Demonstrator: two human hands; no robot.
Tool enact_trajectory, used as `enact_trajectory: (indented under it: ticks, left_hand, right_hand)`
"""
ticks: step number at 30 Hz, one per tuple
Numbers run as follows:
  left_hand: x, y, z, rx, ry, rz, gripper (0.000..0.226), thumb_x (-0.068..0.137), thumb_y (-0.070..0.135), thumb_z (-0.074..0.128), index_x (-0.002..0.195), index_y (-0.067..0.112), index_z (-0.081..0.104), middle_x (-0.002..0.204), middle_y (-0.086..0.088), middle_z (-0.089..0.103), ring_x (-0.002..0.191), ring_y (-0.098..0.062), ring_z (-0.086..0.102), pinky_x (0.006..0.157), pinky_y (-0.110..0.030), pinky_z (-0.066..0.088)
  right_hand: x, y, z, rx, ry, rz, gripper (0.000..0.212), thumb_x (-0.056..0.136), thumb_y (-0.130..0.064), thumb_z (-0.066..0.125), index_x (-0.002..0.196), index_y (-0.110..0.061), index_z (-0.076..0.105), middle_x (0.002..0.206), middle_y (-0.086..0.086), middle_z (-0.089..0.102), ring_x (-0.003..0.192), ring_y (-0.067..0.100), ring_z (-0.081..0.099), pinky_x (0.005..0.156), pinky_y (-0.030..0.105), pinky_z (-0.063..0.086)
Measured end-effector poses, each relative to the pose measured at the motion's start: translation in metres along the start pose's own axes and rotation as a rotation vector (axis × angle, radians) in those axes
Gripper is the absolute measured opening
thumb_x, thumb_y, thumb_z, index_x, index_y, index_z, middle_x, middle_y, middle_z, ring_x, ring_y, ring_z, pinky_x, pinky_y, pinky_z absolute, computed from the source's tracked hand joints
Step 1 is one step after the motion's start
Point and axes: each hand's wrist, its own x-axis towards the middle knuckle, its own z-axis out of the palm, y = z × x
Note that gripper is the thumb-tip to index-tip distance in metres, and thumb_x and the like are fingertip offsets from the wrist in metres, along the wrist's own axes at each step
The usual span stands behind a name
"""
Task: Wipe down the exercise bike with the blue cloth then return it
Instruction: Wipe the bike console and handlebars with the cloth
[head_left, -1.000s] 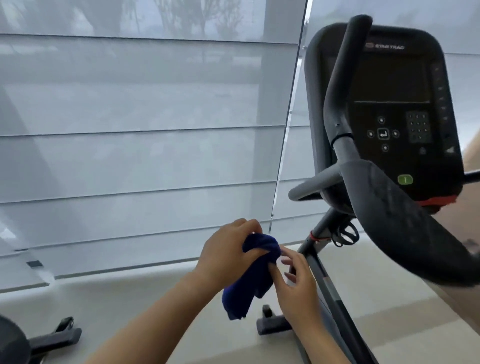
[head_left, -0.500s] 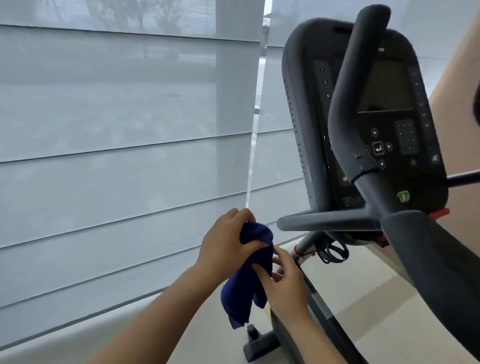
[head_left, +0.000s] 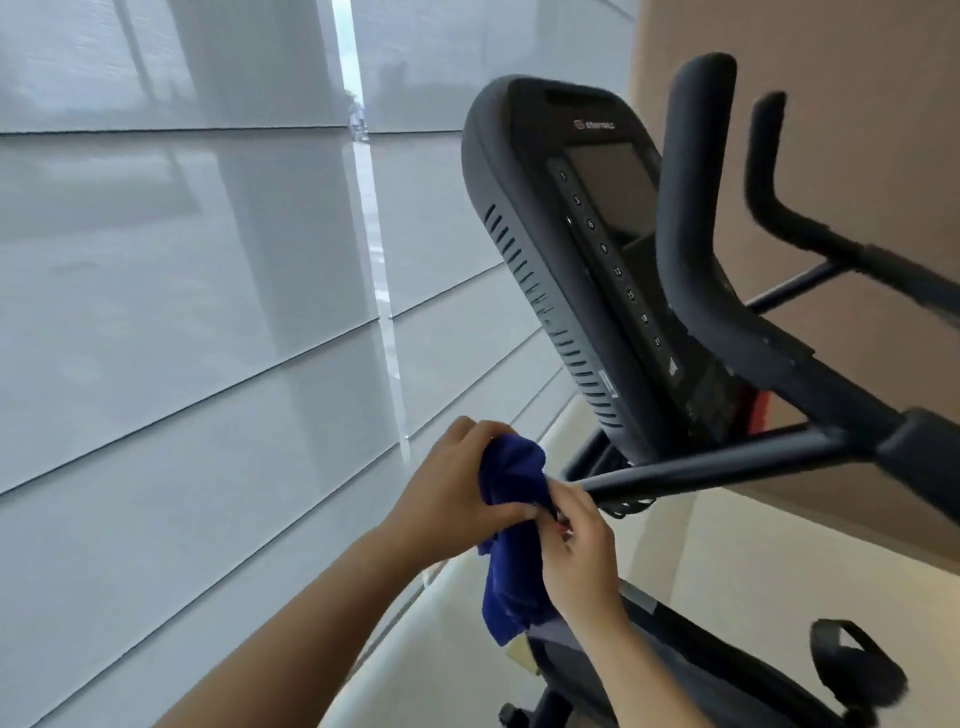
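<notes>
A dark blue cloth (head_left: 511, 561) hangs bunched between both hands, low in the middle of the view. My left hand (head_left: 452, 493) grips its upper part from the left. My right hand (head_left: 582, 556) pinches the cloth from the right, fingers curled into the fabric. The black exercise bike fills the right side: its console (head_left: 582, 270) with a dark screen and button column, upright handlebars (head_left: 691, 218), and a horizontal handlebar tube (head_left: 691, 470) whose end sits right beside the cloth. Whether the cloth touches the tube I cannot tell.
Pale translucent window blinds (head_left: 182, 312) cover the left half, with a bright gap between two panels. A tan wall (head_left: 857, 104) stands behind the bike. Below are the bike frame (head_left: 691, 660), a strapped pedal (head_left: 852, 665) and the light floor (head_left: 753, 561).
The view has swung left and tilted, so the console now appears from its side and closer. Both hands keep hold of the cloth and have come up beside the end of the horizontal handlebar tube.
</notes>
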Motion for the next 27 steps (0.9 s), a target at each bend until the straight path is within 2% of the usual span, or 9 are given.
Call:
enact_trajectory:
  ticks: [4, 8, 11, 13, 16, 18, 21, 25, 27]
  left_hand:
    - [0.010, -0.009, -0.011, 0.020, -0.118, 0.114, 0.064, 0.068, 0.028, 0.075, 0.119, 0.043, 0.039, 0.117, 0.015, 0.039, 0.107, -0.008, 0.047, 0.089, -0.029, 0.050]
    - [0.022, -0.005, -0.013, 0.006, -0.136, 0.263, 0.051, 0.078, 0.020, 0.068, 0.120, 0.036, 0.046, 0.117, 0.011, 0.051, 0.105, -0.009, 0.049, 0.088, -0.031, 0.049]
    - [0.028, 0.004, -0.011, -0.017, -0.092, 0.353, 0.037, 0.079, 0.024, 0.066, 0.111, 0.034, 0.050, 0.105, 0.012, 0.056, 0.091, -0.006, 0.051, 0.077, -0.020, 0.045]
    - [0.030, 0.013, -0.010, -0.060, -0.057, 0.388, 0.030, 0.079, 0.029, 0.066, 0.104, 0.037, 0.050, 0.097, 0.021, 0.052, 0.085, 0.002, 0.049, 0.070, -0.010, 0.040]
    - [0.035, 0.027, -0.010, -0.121, -0.018, 0.434, 0.024, 0.079, 0.037, 0.066, 0.095, 0.038, 0.047, 0.092, 0.021, 0.049, 0.086, 0.006, 0.049, 0.068, -0.008, 0.038]
    - [0.039, 0.038, -0.012, -0.148, -0.002, 0.470, 0.022, 0.078, 0.044, 0.062, 0.093, 0.036, 0.048, 0.091, 0.017, 0.051, 0.084, 0.002, 0.049, 0.067, -0.013, 0.039]
    - [0.045, 0.053, -0.015, -0.146, 0.013, 0.533, 0.022, 0.079, 0.048, 0.059, 0.093, 0.034, 0.049, 0.091, 0.016, 0.051, 0.082, 0.000, 0.049, 0.067, -0.017, 0.041]
    - [0.050, 0.069, -0.019, -0.211, 0.039, 0.566, 0.018, 0.080, 0.042, 0.061, 0.093, 0.034, 0.051, 0.090, 0.014, 0.051, 0.083, 0.000, 0.050, 0.067, -0.012, 0.040]
    - [0.053, 0.074, -0.024, -0.264, 0.047, 0.578, 0.016, 0.081, 0.036, 0.062, 0.094, 0.034, 0.053, 0.092, 0.014, 0.051, 0.087, 0.001, 0.049, 0.070, -0.008, 0.039]
  right_hand:
    - [0.001, -0.016, 0.004, -0.099, 0.134, -0.034, 0.032, 0.091, -0.008, 0.056, 0.109, -0.035, 0.060, 0.102, -0.012, 0.061, 0.093, -0.002, 0.057, 0.079, 0.010, 0.045]
    - [0.000, -0.031, -0.005, -0.171, 0.240, -0.015, 0.023, 0.091, -0.010, 0.058, 0.111, -0.019, 0.065, 0.101, -0.013, 0.060, 0.092, -0.004, 0.057, 0.078, 0.009, 0.045]
    - [-0.001, -0.044, -0.018, -0.245, 0.299, -0.030, 0.026, 0.090, -0.010, 0.059, 0.113, -0.021, 0.064, 0.102, -0.010, 0.060, 0.088, -0.005, 0.056, 0.076, 0.007, 0.044]
    - [0.000, -0.054, -0.026, -0.276, 0.331, -0.039, 0.025, 0.090, -0.012, 0.060, 0.111, -0.025, 0.062, 0.103, -0.012, 0.060, 0.087, -0.004, 0.056, 0.072, 0.007, 0.044]
    - [0.001, -0.069, -0.035, -0.320, 0.374, -0.054, 0.026, 0.090, -0.013, 0.059, 0.107, -0.032, 0.058, 0.101, -0.017, 0.058, 0.089, -0.001, 0.057, 0.068, 0.010, 0.046]
    - [0.001, -0.078, -0.037, -0.358, 0.405, -0.097, 0.031, 0.089, -0.010, 0.057, 0.111, -0.032, 0.056, 0.103, -0.019, 0.057, 0.093, 0.001, 0.057, 0.071, 0.012, 0.048]
    - [-0.003, -0.092, -0.041, -0.437, 0.416, -0.185, 0.043, 0.087, -0.008, 0.055, 0.125, -0.027, 0.050, 0.117, -0.015, 0.054, 0.105, 0.003, 0.055, 0.085, 0.017, 0.048]
    - [-0.002, -0.109, -0.049, -0.570, 0.342, -0.205, 0.049, 0.091, -0.013, 0.051, 0.138, -0.023, 0.038, 0.133, -0.009, 0.046, 0.123, 0.004, 0.044, 0.100, 0.022, 0.041]
    - [0.002, -0.118, -0.051, -0.656, 0.327, -0.222, 0.051, 0.093, -0.011, 0.049, 0.141, -0.021, 0.035, 0.137, -0.007, 0.043, 0.127, 0.003, 0.040, 0.104, 0.020, 0.037]
